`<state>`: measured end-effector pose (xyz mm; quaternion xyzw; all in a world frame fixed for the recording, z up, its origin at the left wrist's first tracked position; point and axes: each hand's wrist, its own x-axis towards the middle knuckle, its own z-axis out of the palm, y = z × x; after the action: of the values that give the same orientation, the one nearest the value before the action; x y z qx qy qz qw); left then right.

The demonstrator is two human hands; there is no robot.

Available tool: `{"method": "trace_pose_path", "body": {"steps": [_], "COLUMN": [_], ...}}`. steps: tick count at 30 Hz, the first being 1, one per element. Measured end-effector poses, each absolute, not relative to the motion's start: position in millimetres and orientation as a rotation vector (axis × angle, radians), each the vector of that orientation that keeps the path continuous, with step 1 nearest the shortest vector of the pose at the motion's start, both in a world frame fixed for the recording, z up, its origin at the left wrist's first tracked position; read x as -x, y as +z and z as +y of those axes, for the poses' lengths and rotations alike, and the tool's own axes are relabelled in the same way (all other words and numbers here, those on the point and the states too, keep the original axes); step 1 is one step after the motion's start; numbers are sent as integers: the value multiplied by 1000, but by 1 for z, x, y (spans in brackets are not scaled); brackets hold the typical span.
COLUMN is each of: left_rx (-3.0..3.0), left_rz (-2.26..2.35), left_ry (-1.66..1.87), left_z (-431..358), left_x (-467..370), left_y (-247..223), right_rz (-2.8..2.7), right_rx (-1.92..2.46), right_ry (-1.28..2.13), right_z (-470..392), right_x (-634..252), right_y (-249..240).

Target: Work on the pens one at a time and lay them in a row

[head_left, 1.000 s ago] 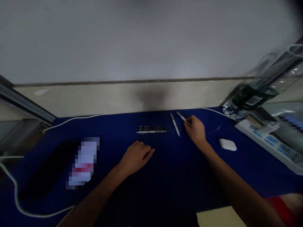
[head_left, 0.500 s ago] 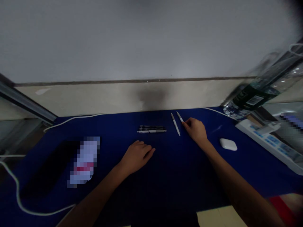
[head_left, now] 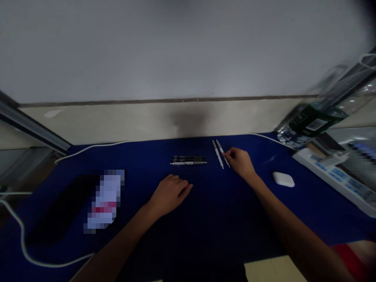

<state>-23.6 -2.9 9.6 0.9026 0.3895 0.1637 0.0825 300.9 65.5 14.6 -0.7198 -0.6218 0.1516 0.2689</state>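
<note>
My right hand [head_left: 240, 162] pinches a white pen [head_left: 221, 148] with a grey tip, near its middle. Just left of it, almost parallel, lies a second white pen [head_left: 217, 154] on the blue table top [head_left: 202, 219]. My left hand [head_left: 170, 194] rests palm down on the table, holding nothing, its thumb apart from the fingers. Beyond that hand, a white-and-grey pen [head_left: 189, 163] lies sideways, with dark pens [head_left: 188, 158] close behind it.
A white rounded case [head_left: 283, 179] sits right of my right hand. A power strip [head_left: 335, 180] and a plastic bottle [head_left: 311, 121] with a green label are at the right. At the left lies a blurred-out object [head_left: 105, 197], and a white cable [head_left: 22, 239] curves along the edge.
My right hand has moved a little left with its pen, which is now closer to the other white pen and shows more of its length. My left hand has stayed put.
</note>
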Motion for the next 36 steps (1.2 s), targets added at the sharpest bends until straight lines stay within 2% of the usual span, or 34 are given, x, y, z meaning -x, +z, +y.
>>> {"method": "trace_pose_path", "body": {"steps": [15, 36], "left_rx": [-2710, -2700], "left_rz": [1180, 1187], "left_ry": [471, 441], "left_z": [-3, -4], "left_x": [23, 22], "left_y": [10, 13], "right_rz": [-1694, -1852], "right_rx": [1841, 1851], "right_ry": [429, 205], "right_z": [63, 54], "right_x": [-295, -281], "right_y": [14, 12]}}
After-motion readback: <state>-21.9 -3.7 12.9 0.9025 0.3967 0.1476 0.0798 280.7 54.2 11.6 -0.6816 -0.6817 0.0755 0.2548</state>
